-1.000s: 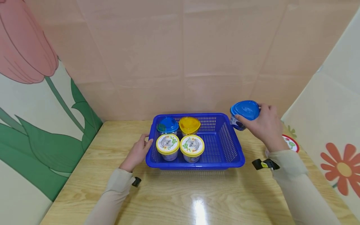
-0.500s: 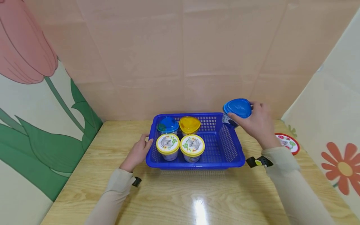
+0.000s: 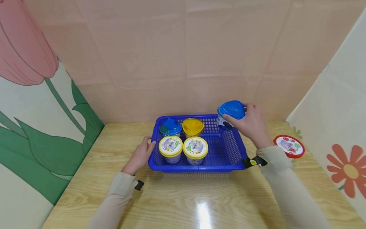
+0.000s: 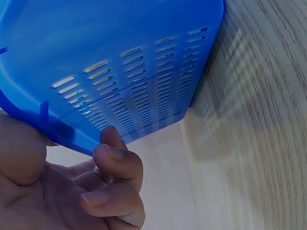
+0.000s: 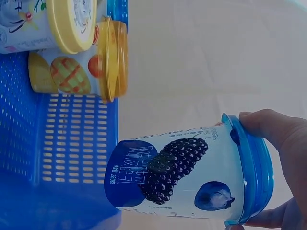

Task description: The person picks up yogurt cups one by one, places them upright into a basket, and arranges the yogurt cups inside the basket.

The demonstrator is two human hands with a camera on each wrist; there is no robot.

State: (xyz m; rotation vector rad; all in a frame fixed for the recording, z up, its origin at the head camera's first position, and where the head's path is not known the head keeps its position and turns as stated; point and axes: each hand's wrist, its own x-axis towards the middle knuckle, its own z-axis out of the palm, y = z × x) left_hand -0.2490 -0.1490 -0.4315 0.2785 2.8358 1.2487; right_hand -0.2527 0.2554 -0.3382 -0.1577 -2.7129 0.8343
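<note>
My right hand (image 3: 253, 124) grips a yogurt cup (image 5: 180, 175) by its blue lid, over the back right corner of a blue plastic basket (image 3: 200, 168). Blackberry and blueberry pictures show on the cup's side in the right wrist view. At the basket's left rim, my left hand (image 3: 139, 156) holds the edge, thumb on top and fingers below. Inside, on the left, stand a blue-lidded cup (image 3: 170, 126), a yellow-lidded cup (image 3: 193, 127) with mango pictures, and two tubs with white lids rimmed in yellow, one left (image 3: 170, 146) and one right (image 3: 195, 148).
A tub with a red-rimmed lid (image 3: 289, 146) stands on the wooden table (image 3: 177, 200), right of the basket and beside my right forearm. A pinkish wall covering (image 3: 186, 63) rises behind the basket, and printed flower panels flank both sides.
My right hand has carried the blue-lidded yogurt cup leftward, from beside the basket to over its back right corner. The red-rimmed tub has come into fuller view. My left hand stays at the rim.
</note>
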